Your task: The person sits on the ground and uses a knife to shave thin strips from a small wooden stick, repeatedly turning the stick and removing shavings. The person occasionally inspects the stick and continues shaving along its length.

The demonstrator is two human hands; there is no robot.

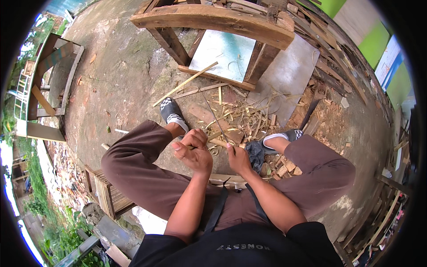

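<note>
My left hand [194,153] is raised between my knees, its fingers curled round a thin strip of wood or bamboo [214,136] and the thumb sticking out. To its right, my right hand [239,159] is closed with the thumb on top, gripping a long, thin, dark blade-like piece [215,116] that slants away up and left. A light tan wooden stick [219,142] lies between the two hands. Which hand bears on that stick, I cannot tell. Pale curled shavings [249,118] and thin strips are scattered on the ground beyond my hands.
Ahead stands a wooden frame [213,17] with a pale sheet [222,53] inside. A grey metal sheet [289,75] lies right of it, beside piled planks [336,53]. My shoes [168,109] flank the shavings. Wooden furniture [49,84] stands far left; a slatted piece [106,193] sits near my left knee.
</note>
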